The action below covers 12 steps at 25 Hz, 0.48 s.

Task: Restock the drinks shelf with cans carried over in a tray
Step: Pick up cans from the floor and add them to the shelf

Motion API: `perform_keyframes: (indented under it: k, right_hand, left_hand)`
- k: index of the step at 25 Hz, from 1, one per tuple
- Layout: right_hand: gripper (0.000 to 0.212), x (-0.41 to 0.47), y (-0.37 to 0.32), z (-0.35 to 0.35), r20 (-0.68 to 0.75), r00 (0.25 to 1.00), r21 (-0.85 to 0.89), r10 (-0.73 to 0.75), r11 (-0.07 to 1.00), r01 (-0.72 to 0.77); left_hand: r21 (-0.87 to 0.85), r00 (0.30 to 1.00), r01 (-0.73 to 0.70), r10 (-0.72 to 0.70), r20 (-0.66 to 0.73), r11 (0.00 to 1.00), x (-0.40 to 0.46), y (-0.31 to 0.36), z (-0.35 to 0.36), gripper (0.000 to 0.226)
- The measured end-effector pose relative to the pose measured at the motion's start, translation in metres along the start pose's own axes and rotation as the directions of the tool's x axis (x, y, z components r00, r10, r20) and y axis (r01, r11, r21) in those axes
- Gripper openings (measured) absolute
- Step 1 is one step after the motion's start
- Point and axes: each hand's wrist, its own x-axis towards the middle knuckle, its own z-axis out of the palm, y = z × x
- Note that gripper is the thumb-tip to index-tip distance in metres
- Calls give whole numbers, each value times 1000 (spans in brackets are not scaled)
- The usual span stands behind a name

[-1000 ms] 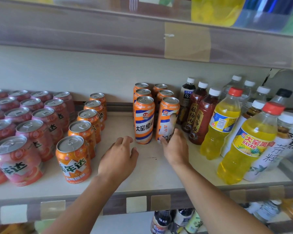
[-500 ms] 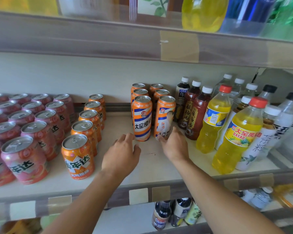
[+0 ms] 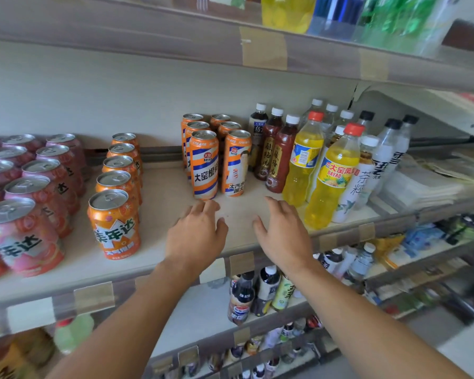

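Two rows of tall orange-and-blue cans (image 3: 204,165) stand upright in the middle of the beige shelf (image 3: 159,214). My left hand (image 3: 196,233) hovers just in front of the front left can, fingers relaxed and holding nothing. My right hand (image 3: 281,231) is spread over the shelf board in front of the front right tall can (image 3: 236,164), apart from it and empty. A row of short orange cans (image 3: 115,222) runs back along the left, and several pink cans (image 3: 19,236) fill the far left. No tray is in view.
Dark tea bottles (image 3: 281,157), yellow drink bottles (image 3: 331,176) and white bottles (image 3: 353,181) crowd the shelf's right part. An upper shelf (image 3: 257,47) hangs overhead. Lower shelves hold more bottles (image 3: 241,299). Stacked papers (image 3: 422,184) lie at far right.
My right hand has let go of the front right tall can and drawn back toward the shelf edge. My left hand also pulled back slightly. The view shifted left and down.
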Motion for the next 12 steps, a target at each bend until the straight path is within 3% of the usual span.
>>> perform_keyframes:
  k: [4,12]
  right_hand:
    - [45,-28,21,-18,-76,993,-59,-96,994,92]
    - [33,-105,73,-10,-99,991,38,-88,995,92]
  left_hand:
    - [14,992,-127,127,-19,992,-24,26,1,34]
    - [44,974,-225,225,5,973,-95,57,31,19]
